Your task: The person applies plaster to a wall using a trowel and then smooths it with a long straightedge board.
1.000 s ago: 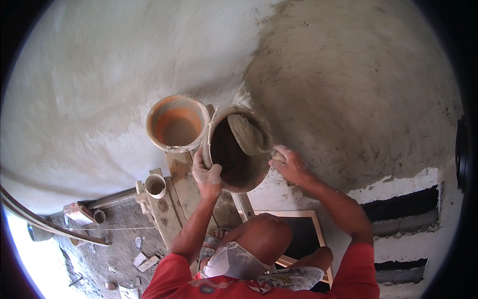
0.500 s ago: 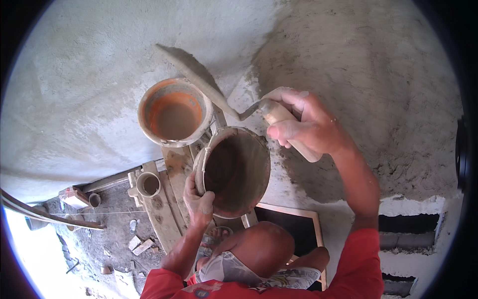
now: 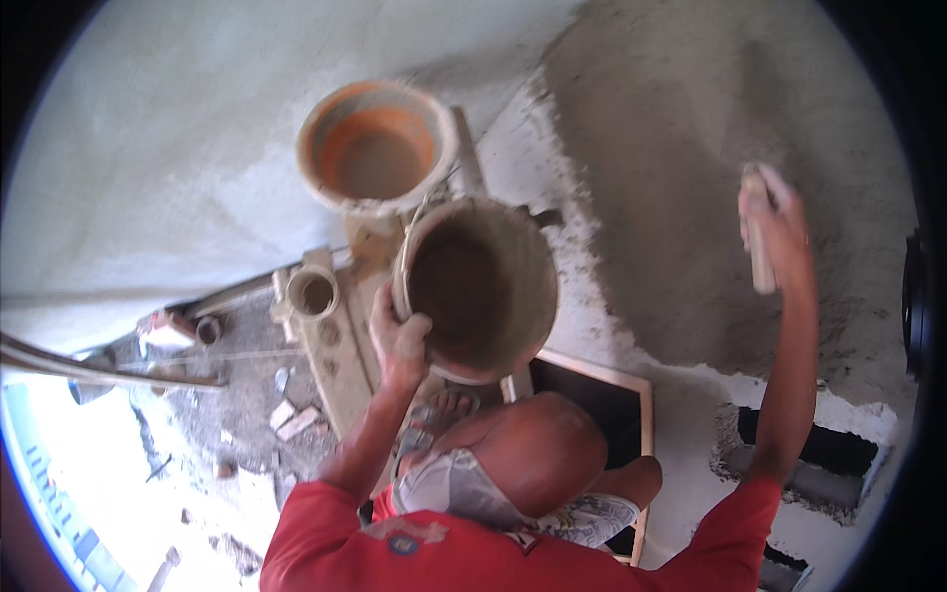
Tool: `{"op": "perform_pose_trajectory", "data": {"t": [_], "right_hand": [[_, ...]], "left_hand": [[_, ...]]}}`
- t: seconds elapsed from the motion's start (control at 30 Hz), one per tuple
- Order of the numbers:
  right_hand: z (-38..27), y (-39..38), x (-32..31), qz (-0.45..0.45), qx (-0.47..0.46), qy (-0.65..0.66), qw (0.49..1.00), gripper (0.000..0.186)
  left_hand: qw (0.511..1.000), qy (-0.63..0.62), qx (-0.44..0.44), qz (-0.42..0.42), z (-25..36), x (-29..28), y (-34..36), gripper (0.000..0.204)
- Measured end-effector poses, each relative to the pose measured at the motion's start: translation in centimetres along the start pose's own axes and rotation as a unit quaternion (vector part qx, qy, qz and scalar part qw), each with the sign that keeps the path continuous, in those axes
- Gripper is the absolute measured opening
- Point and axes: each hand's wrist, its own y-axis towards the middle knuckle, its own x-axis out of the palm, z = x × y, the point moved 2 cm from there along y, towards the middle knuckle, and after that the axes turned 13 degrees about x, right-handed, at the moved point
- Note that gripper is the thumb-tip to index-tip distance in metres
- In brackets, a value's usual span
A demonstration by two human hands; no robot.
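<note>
My left hand (image 3: 400,340) grips the near left rim of a mortar-caked bucket (image 3: 533,281), thumb over the edge. The bucket is tilted with its mouth toward me and its inside is dark. My right hand (image 3: 786,229) is up at the right, closed around the wooden handle of a trowel (image 3: 761,257). The trowel's blade lies against the wall and is blurred, hard to tell from the grey surface. Wet, darker mortar (image 3: 651,197) covers this stretch of wall (image 3: 523,138), with a ragged edge on its left side.
Beyond the bucket stands a wide basin (image 3: 314,148), orange inside, with grey mix. A small mortar-coated pail (image 3: 296,293) sits on wooden planks (image 3: 340,360). Below are rubble-strewn ground, a wood-framed dark panel (image 3: 592,390) near my knees, and wall openings (image 3: 838,449) at lower right.
My right hand has swung from above the bucket rightward to the wall, carrying the trowel. My left hand still holds the bucket. The whole view has shifted slightly.
</note>
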Motion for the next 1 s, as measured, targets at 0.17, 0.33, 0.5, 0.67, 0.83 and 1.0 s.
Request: {"op": "perform_pose_trajectory", "data": {"t": [0.17, 0.33, 0.5, 0.67, 0.83, 1.0], "right_hand": [[6.5, -6.9, 6.3, -0.241, -0.082, -0.138, 0.957, 0.054], [6.7, -10.0, 13.3, -0.336, -0.175, -0.238, 0.894, 0.050], [7.1, -9.9, 17.1, -0.338, -0.225, -0.247, 0.880, 0.057], [7.0, -10.0, 17.5, -0.314, -0.277, -0.235, 0.877, 0.058], [3.3, -8.1, 16.6, -0.306, -0.324, -0.087, 0.891, 0.056], [-5.6, -5.9, 19.5, -0.446, -0.044, 0.049, 0.892, 0.056]], "left_hand": [[0.994, -0.101, -0.010, 0.031, -2.3, -1.9, -0.4, 0.063], [0.993, -0.097, 0.024, 0.068, -3.6, -4.8, -1.7, 0.058], [0.993, -0.066, 0.045, 0.087, -4.3, -5.5, -2.6, 0.063], [0.996, 0.013, 0.050, 0.068, -4.7, -6.7, -3.3, 0.065], [0.997, 0.044, 0.048, 0.031, -3.8, -6.9, -4.1, 0.069], [0.997, 0.069, 0.034, 0.011, -2.9, -6.6, -4.4, 0.069]]}}
